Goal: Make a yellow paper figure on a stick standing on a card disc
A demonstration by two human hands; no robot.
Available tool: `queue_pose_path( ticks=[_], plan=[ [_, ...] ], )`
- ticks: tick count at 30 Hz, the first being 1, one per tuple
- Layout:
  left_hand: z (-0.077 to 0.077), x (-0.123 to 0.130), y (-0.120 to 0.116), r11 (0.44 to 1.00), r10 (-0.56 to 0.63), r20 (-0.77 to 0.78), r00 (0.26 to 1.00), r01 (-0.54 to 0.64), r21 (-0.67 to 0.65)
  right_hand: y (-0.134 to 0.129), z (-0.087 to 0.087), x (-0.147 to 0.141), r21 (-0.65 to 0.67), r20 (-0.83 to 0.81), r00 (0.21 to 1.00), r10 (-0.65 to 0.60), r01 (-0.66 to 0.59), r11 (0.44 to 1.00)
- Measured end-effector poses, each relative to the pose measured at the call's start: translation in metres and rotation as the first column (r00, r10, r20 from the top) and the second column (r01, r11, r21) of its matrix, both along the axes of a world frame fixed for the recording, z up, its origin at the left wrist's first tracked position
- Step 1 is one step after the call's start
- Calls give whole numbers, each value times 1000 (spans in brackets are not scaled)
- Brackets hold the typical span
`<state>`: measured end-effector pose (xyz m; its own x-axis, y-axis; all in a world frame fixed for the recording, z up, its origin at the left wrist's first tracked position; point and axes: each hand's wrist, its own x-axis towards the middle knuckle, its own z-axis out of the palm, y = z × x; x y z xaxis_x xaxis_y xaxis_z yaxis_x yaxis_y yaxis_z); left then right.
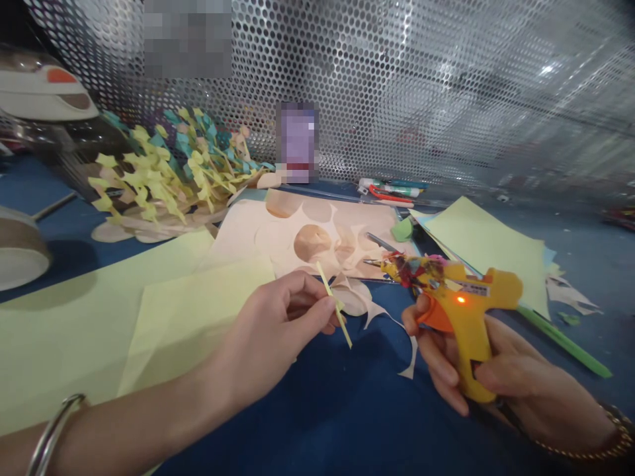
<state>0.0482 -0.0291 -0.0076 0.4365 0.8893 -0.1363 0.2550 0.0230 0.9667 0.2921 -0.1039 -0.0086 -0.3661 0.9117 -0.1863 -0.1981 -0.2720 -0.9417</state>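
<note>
Between thumb and fingers, my left hand [285, 314] pinches a thin pale-yellow paper strip [343, 322] that slants down to the right. A yellow hot glue gun [466, 317] is gripped in my right hand [441, 360], its orange trigger under my fingers and an orange light glowing on its body. Its nozzle points left toward the strip, with a gap between them. Bits of coloured material cling around the front of the gun. Below and behind the nozzle lies a peach paper sheet [238, 225] with round cut-outs, and loose round pieces and scraps [354, 294] beside it.
Twisted yellow and teal paper strips on round bases [163, 178] stand at back left. Yellow sheets [173, 317] lie at left, more coloured sheets [486, 238] and a green strip [565, 340] at right. Pens [397, 190] rest by the perforated metal panel [421, 86]. A tape roll [22, 254] sits far left.
</note>
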Motion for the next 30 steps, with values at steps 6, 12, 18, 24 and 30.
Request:
queue_pose_path(
  ticks=[6,12,18,24,30],
  plan=[
    [2,-1,-1,1000,-4,-6,1000,4,-16,2,2,-1,-58,-79,992,-98,93,994],
    [4,1,0,1000,7,-13,1000,-7,-10,5,-4,-1,-32,42,990,-138,139,990],
    [5,1,-1,1000,2,10,1000,-1,-25,3,-9,3,42,190,975,-117,111,993],
    [5,2,0,1000,8,22,1000,-7,-26,4,-7,1,52,448,885,-127,116,992],
    [4,1,0,1000,10,27,1000,-10,-24,4,-4,0,53,537,838,-96,81,995]
  ],
)
